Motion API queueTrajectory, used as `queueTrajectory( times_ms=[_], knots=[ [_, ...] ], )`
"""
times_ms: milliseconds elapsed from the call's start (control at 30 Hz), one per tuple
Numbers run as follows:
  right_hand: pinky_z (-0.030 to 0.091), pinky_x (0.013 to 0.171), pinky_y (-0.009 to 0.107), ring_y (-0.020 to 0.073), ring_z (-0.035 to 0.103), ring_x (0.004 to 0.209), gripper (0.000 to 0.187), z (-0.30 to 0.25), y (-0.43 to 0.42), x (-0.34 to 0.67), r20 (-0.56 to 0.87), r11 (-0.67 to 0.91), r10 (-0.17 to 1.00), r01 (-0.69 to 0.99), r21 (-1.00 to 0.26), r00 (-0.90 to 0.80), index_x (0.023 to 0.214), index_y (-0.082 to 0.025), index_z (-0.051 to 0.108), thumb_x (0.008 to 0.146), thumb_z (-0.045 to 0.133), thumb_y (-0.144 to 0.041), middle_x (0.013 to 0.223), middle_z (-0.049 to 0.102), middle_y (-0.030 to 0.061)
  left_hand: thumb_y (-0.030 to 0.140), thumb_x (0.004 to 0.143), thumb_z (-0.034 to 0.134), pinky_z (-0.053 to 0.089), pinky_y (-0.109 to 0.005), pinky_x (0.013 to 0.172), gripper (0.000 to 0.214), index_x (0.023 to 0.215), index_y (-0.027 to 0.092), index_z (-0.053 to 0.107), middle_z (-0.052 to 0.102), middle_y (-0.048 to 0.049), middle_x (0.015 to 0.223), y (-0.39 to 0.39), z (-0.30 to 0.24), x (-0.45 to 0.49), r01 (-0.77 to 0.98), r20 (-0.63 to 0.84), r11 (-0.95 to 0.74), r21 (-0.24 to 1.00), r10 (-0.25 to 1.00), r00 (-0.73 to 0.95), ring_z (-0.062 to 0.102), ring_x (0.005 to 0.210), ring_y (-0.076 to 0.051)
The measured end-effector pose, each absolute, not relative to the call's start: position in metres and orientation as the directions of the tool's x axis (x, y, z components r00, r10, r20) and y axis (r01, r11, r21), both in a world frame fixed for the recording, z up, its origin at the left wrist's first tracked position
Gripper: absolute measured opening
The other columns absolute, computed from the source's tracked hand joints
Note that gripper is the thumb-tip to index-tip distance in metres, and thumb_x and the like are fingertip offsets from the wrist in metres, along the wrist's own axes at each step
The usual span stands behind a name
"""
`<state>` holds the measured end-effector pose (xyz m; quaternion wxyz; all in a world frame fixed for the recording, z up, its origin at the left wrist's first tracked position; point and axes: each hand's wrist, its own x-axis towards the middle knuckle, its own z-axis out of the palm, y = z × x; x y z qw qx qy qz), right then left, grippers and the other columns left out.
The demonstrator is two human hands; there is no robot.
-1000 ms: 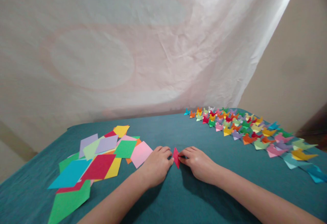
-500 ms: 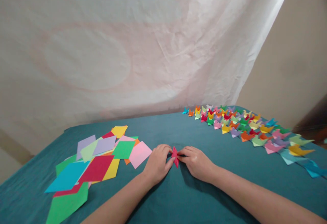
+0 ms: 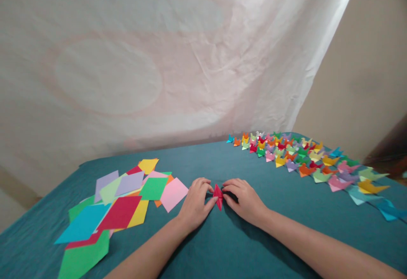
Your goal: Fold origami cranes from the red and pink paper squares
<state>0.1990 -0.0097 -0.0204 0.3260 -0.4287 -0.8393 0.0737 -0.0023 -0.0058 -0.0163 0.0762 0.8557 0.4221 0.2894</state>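
Observation:
A small red folded paper [image 3: 218, 197], narrow and pointed at both ends, is between my hands on the teal cloth. My left hand [image 3: 197, 200] grips its left edge, thumb and fingertips closed in on it. From the other side, my right hand [image 3: 244, 200] has its thumb and curled fingertips at the paper's right edge, with a small gap showing behind the tips. The fingertips partly hide the edges of the fold.
Loose coloured paper sheets [image 3: 121, 212] lie overlapping at the left. Rows of small folded paper birds [image 3: 307, 169] stand along the right side of the teal-covered table [image 3: 197, 253]. A pale sheet of cloth [image 3: 178, 58] hangs behind.
The red paper has turned or spread so that a wider face shows. My right-hand fingers have lifted and parted slightly from the thumb; my left hand has barely moved.

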Motion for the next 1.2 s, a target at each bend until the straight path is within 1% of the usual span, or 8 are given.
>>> queueTrajectory(
  times_ms=[233, 467, 700, 767, 867, 967, 1100, 1200],
  knots=[
    [0.039, 0.083, 0.033, 0.0177, 0.055, 0.092, 0.010, -0.020, -0.011, 0.195, 0.407, 0.543, 0.836, 0.666, -0.512, -0.368, 0.090, -0.020, 0.063, 0.081, 0.060, -0.022, 0.098, 0.063, 0.0033, 0.018, 0.081, 0.059, 0.038, -0.042, 0.097, 0.003, 0.080, 0.018, 0.057, 0.053, -0.0059, 0.110, -0.005, -0.013, -0.002, 0.613, 0.418, -0.612, 0.499, 0.790, 0.449, 0.046, 0.111, -0.020],
    [0.037, 0.084, 0.035, 0.0197, 0.055, 0.093, 0.013, -0.020, -0.011, 0.193, 0.407, 0.483, 0.871, 0.629, -0.609, -0.275, 0.091, -0.020, 0.064, 0.083, 0.059, -0.028, 0.097, 0.064, 0.0042, 0.018, 0.086, 0.054, 0.036, -0.042, 0.098, 0.004, 0.082, 0.019, 0.056, 0.053, -0.0062, 0.114, -0.008, -0.004, 0.001, 0.561, 0.453, -0.636, 0.530, 0.772, 0.446, 0.043, 0.115, -0.020],
    [0.040, 0.075, 0.030, 0.0173, 0.057, 0.078, 0.016, -0.008, -0.014, 0.191, 0.393, 0.494, 0.868, 0.458, -0.739, -0.303, 0.078, -0.021, 0.065, 0.087, 0.053, -0.026, 0.078, 0.065, 0.0012, 0.018, 0.086, 0.054, 0.035, -0.039, 0.097, 0.003, 0.084, 0.020, 0.055, 0.052, -0.0056, 0.114, -0.009, -0.003, 0.003, 0.506, 0.477, -0.634, 0.585, 0.773, 0.417, 0.044, 0.113, -0.020],
    [0.040, 0.075, 0.031, 0.0174, 0.057, 0.079, 0.015, -0.007, -0.016, 0.191, 0.433, 0.520, 0.854, 0.455, -0.723, -0.288, 0.076, -0.021, 0.063, 0.086, 0.053, -0.023, 0.078, 0.064, 0.0012, 0.017, 0.083, 0.058, 0.036, -0.039, 0.097, 0.008, 0.089, 0.020, 0.053, 0.052, -0.0056, 0.115, -0.009, -0.004, 0.003, 0.483, 0.488, -0.627, 0.612, 0.779, 0.393, 0.045, 0.113, -0.020],
    [0.038, 0.077, 0.033, 0.0181, 0.055, 0.081, 0.010, -0.008, -0.018, 0.191, 0.502, 0.583, 0.810, 0.505, -0.636, -0.304, 0.076, -0.020, 0.061, 0.083, 0.055, -0.017, 0.079, 0.064, 0.0013, 0.014, 0.077, 0.064, 0.037, -0.038, 0.097, 0.035, 0.107, 0.021, 0.047, 0.050, -0.0069, 0.120, -0.010, -0.006, 0.004, 0.451, 0.494, -0.600, 0.660, 0.800, 0.341, 0.045, 0.114, -0.020],
    [0.037, 0.078, 0.035, 0.0187, 0.054, 0.083, 0.009, -0.010, -0.019, 0.191, 0.572, 0.654, 0.747, 0.531, -0.539, -0.339, 0.077, -0.020, 0.060, 0.080, 0.056, -0.013, 0.080, 0.063, 0.0016, 0.012, 0.075, 0.065, 0.037, -0.038, 0.098, 0.052, 0.119, 0.022, 0.040, 0.055, -0.0054, 0.112, -0.012, -0.006, 0.005, 0.416, 0.446, -0.573, 0.706, 0.816, 0.368, 0.050, 0.109, -0.020],
    [0.038, 0.078, 0.035, 0.0187, 0.055, 0.083, 0.008, -0.009, -0.022, 0.190, 0.635, 0.706, 0.692, 0.504, -0.497, -0.344, 0.079, -0.019, 0.058, 0.079, 0.056, -0.012, 0.083, 0.063, 0.0028, 0.012, 0.077, 0.062, 0.041, -0.035, 0.092, 0.049, 0.120, 0.021, 0.040, 0.060, -0.0007, 0.091, -0.013, -0.004, 0.007, 0.341, 0.371, -0.506, 0.792, 0.843, 0.390, 0.058, 0.092, -0.017],
    [0.039, 0.078, 0.035, 0.0191, 0.055, 0.085, 0.006, -0.007, -0.023, 0.191, 0.642, 0.706, 0.696, 0.472, -0.528, -0.322, 0.085, -0.020, 0.058, 0.080, 0.057, -0.015, 0.087, 0.063, 0.0040, 0.014, 0.079, 0.061, 0.043, -0.033, 0.087, 0.043, 0.117, 0.019, 0.042, 0.060, -0.0016, 0.090, -0.014, 0.001, 0.010, 0.290, 0.321, -0.426, 0.857, 0.881, 0.348, 0.059, 0.090, -0.017]
  ],
)
